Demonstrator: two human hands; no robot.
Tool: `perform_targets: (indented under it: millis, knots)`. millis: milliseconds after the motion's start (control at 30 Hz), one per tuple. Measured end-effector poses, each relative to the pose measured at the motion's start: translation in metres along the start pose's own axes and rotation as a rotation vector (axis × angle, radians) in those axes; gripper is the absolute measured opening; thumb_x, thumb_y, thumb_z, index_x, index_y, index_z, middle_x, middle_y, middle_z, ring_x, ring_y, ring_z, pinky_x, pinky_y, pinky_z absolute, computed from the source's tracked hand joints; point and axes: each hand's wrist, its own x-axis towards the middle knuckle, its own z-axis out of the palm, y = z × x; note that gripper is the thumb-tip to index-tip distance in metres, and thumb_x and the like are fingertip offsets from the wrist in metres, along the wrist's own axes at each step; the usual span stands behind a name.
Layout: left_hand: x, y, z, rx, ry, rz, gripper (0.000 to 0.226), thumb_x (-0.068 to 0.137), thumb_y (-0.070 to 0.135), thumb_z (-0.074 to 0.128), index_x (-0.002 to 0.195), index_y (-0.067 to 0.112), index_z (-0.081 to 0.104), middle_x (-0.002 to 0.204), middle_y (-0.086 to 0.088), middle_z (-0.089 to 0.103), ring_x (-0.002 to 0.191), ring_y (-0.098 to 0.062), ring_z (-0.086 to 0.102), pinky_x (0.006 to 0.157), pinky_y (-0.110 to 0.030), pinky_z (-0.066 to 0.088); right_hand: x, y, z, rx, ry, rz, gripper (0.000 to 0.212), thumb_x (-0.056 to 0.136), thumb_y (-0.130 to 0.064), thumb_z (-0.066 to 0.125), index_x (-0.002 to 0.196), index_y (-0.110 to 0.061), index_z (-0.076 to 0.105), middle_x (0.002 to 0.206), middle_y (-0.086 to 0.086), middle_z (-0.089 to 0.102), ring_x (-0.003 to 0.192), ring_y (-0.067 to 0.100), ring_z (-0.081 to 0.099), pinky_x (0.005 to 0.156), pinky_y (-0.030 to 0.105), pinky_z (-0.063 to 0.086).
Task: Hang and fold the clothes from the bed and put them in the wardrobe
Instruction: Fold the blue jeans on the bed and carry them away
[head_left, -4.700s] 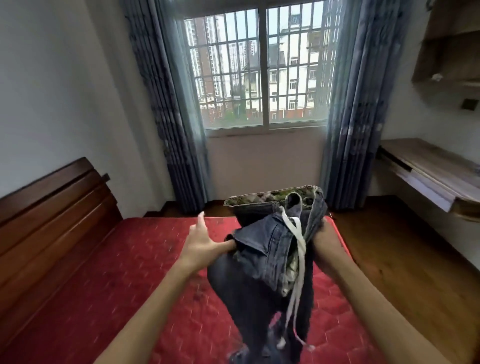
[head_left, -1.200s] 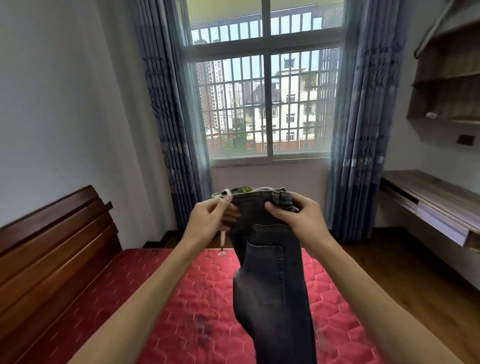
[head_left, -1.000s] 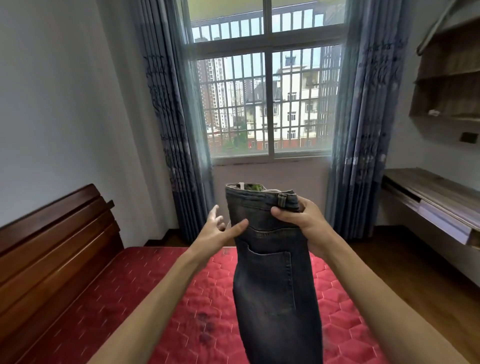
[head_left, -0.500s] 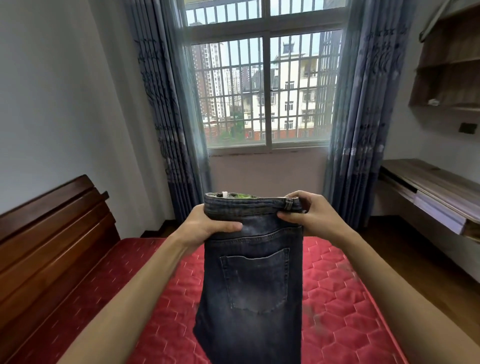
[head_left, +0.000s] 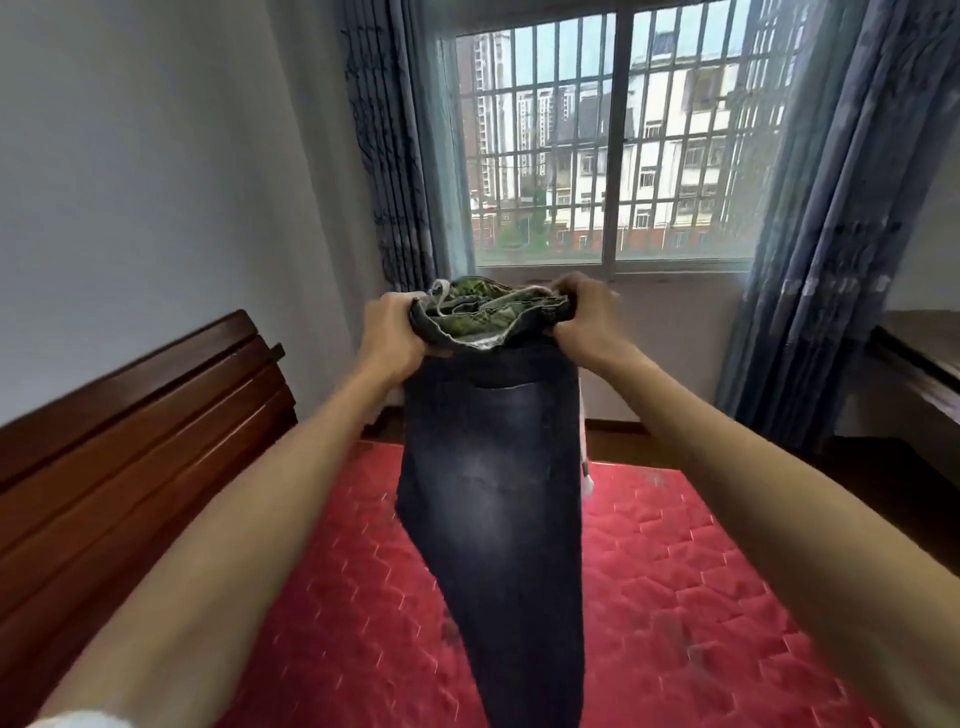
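A pair of dark blue jeans (head_left: 493, 499) hangs in front of me over the red quilted bed (head_left: 675, 597). My left hand (head_left: 389, 338) grips the left end of the waistband and my right hand (head_left: 579, 312) grips the right end. The waistband is bunched and tipped toward me, showing a green patterned lining and a white drawstring. The legs hang down together and taper out of the bottom of the view. The wardrobe is not in view.
A dark wooden headboard (head_left: 130, 441) stands at the left against a white wall. A barred window (head_left: 613, 150) with blue curtains (head_left: 831, 208) faces me. A wooden desk (head_left: 919, 358) juts from the right wall over the wooden floor.
The waistband was stretched flat between both hands half a second ago; now it is bunched and tilted toward me. My view has turned slightly left and the jeans sit a little lower.
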Motion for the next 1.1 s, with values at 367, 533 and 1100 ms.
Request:
perform_targets:
  millis: [367, 533, 1100]
  knots:
    - [0.041, 0.043, -0.113, 0.037, 0.363, 0.19, 0.043, 0.056, 0.002, 0.093, 0.096, 0.005, 0.077, 0.083, 0.014, 0.065, 0.069, 0.012, 0.05, 0.059, 0.002, 0.037, 0.071, -0.091, 0.023, 0.281, 0.139, -0.238, 0.041, 0.071, 0.008, 0.07, 0.103, -0.018, 0.074, 0.092, -0.004, 0.069, 0.09, 0.013, 0.063, 0.077, 0.017, 0.043]
    - [-0.023, 0.025, -0.101, -0.027, 0.236, 0.051, 0.052, 0.055, -0.002, 0.092, 0.103, 0.009, 0.075, 0.088, 0.01, 0.069, 0.067, 0.019, 0.057, 0.061, 0.0, 0.041, 0.017, -0.06, 0.039, 0.274, -0.009, -0.243, 0.04, 0.07, 0.004, 0.076, 0.102, -0.02, 0.074, 0.089, -0.004, 0.07, 0.082, 0.009, 0.062, 0.067, 0.002, 0.04]
    - [-0.516, -0.227, 0.17, -0.066, -0.254, -0.778, 0.025, 0.06, 0.002, 0.085, 0.074, 0.021, 0.076, 0.07, 0.014, 0.074, 0.065, 0.011, 0.051, 0.057, -0.019, 0.045, -0.453, 0.292, 0.233, -0.026, -0.693, 0.325, 0.032, 0.06, 0.001, 0.077, 0.085, -0.019, 0.076, 0.076, -0.013, 0.066, 0.073, 0.011, 0.064, 0.064, 0.002, 0.035]
